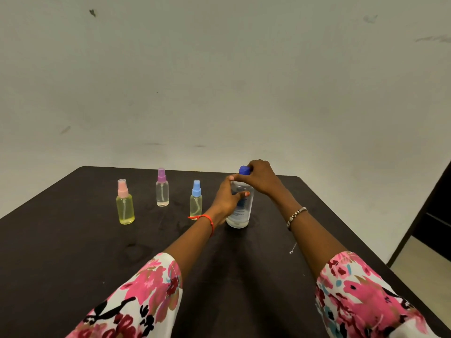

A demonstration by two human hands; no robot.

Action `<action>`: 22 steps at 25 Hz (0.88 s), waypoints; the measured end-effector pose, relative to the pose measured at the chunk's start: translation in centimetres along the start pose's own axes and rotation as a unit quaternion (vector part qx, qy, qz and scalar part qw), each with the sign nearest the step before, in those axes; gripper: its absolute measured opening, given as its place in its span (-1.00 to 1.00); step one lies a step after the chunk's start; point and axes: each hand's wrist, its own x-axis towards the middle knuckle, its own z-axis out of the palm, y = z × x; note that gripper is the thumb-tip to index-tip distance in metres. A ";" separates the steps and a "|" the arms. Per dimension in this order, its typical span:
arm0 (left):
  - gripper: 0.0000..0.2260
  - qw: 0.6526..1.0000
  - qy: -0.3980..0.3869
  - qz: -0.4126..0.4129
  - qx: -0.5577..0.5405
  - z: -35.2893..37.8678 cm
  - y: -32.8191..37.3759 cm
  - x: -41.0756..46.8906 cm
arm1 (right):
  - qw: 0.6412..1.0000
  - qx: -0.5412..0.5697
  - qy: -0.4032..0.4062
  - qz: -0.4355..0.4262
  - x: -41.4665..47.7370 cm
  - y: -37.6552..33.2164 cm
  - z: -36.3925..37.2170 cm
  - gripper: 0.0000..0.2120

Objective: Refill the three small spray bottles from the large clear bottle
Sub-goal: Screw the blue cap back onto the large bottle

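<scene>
dark table (73,240), three small spray bottles (162,191), large clear bottle (240,213) upright

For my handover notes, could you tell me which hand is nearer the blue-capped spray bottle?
Left. The left hand holds the large clear bottle just beside the blue-capped spray bottle; the right hand is farther, on its cap.

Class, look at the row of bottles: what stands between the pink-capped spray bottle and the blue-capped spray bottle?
The purple-capped spray bottle, set farther back, with bare dark table around it, in the head view.
</scene>
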 end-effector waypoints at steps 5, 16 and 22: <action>-0.50 1.000 0.003 -0.005 0.000 0.0 0.0 0.2 | 0.996 0.054 0.003 -0.066 -0.1 0.3 -0.9 -0.73; -0.50 1.000 -0.005 -0.003 -0.001 0.0 -0.2 0.2 | 0.999 0.020 0.026 -0.017 0.0 0.6 0.0 -0.60; -0.51 1.000 0.000 -0.002 -0.007 0.0 -0.3 0.5 | 0.998 0.044 0.034 -0.041 -0.5 0.5 -0.3 -0.77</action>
